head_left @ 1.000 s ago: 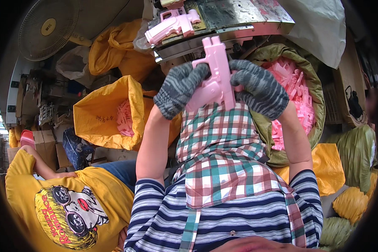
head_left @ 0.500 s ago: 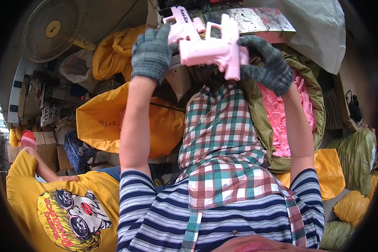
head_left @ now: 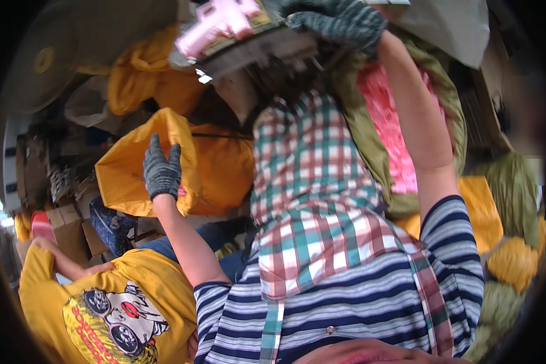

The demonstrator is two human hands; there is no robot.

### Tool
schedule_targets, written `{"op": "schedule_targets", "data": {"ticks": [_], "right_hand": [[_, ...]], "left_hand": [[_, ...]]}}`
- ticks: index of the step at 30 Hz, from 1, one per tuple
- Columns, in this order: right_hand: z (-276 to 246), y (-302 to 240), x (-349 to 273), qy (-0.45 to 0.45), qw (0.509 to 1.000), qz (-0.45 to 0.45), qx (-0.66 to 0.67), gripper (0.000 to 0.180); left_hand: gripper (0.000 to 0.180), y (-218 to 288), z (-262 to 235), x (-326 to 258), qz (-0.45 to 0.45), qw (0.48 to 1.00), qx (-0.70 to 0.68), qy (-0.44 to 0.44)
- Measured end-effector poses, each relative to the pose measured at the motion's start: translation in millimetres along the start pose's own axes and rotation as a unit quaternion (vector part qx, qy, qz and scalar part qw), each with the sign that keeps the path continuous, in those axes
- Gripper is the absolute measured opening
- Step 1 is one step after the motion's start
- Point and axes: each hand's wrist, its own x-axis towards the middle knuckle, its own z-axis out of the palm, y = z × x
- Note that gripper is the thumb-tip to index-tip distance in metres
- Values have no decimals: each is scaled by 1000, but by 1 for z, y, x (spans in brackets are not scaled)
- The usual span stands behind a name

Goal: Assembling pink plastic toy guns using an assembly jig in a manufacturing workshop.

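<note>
Knit-gloved left hand [head_left: 162,173] splayed by a creased yellow sack [head_left: 121,173]. Can't tell right hand's [head_left: 343,25] grip, near the pink toy pistol [head_left: 221,27].

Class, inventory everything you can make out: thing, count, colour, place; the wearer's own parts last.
Gun-shaped part: one, pink, on machine, top
Machine: one, metallic, top centre
Orange sack: one, orange, open, left of apron
Olive sack: one, olive, open, right of apron
Small pieces: many, pink, mostly in olive sack
Other sacks: several, orange, olive, white, both sides
Fan: one, pale, blurred, upper left
Cartons: at least two, brown, far left
Co-worker: one, yellow shirt, lower left
Apron: one, multicoloured checks, centre
Shirt: one, navy striped, bottom
Left hand: one, grey glove, at orange sack
Right hand: one, grey glove, top
</note>
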Motion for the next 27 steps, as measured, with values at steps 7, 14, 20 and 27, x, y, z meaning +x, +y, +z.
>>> {"op": "schedule_targets", "data": {"ticks": [7,14,20,27], "right_hand": [[93,96,-202,-224,875,419,-95,41],[154,80,-232,-148,844,515,39,54],[92,110,-264,-122,871,474,49,44],[-3,45,-219,127,910,393,-24,36]], "left_hand": [[48,61,28,-7,110,967,-167,-155],[49,84,43,-24,142,961,-128,-200],[48,90,39,-33,153,939,-186,-247],[48,121,71,-37,244,840,-428,-228]]}}
